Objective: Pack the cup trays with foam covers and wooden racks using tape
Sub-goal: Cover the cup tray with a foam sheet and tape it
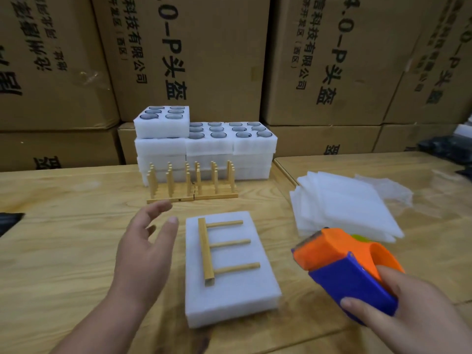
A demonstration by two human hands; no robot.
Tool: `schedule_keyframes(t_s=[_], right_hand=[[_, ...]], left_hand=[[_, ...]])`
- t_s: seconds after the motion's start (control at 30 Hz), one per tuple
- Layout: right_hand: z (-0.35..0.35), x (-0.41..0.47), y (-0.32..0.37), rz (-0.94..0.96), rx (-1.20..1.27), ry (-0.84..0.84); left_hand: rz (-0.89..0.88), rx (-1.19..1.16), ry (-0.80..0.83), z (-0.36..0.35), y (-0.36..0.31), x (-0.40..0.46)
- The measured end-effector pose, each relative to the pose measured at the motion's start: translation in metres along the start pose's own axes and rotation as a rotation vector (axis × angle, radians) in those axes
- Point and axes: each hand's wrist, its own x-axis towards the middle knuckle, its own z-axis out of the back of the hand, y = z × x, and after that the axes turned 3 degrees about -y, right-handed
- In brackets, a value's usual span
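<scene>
A white foam-covered cup tray (235, 295) lies flat on the wooden table in front of me. On top of it rests a wooden rack (207, 251) on its side, three pegs pointing right. My left hand (143, 249) hovers open just left of the tray, fingers spread, touching nothing. My right hand (408, 315) grips an orange and blue tape dispenser (342, 267) to the right of the tray, its orange nose aimed toward the tray. Stacked foam cup trays (204, 146) with glass cups stand at the back, with upright wooden racks (191, 185) in front.
A pile of thin white foam sheets (342, 203) lies at the right of the table. Big cardboard boxes (204, 47) form a wall behind. A dark object (9, 221) sits at the left edge. A seam between two tabletops runs at the right.
</scene>
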Motion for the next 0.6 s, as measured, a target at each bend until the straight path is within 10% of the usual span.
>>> schedule_keyframes(t_s=[0.23, 0.6], right_hand=[[0.017, 0.003, 0.079, 0.209, 0.134, 0.115], [0.012, 0.002, 0.105, 0.27, 0.198, 0.168]], left_hand=[[-0.64, 0.193, 0.133, -0.016, -0.083, -0.051], [-0.68, 0.212, 0.066, -0.007, -0.066, -0.05]])
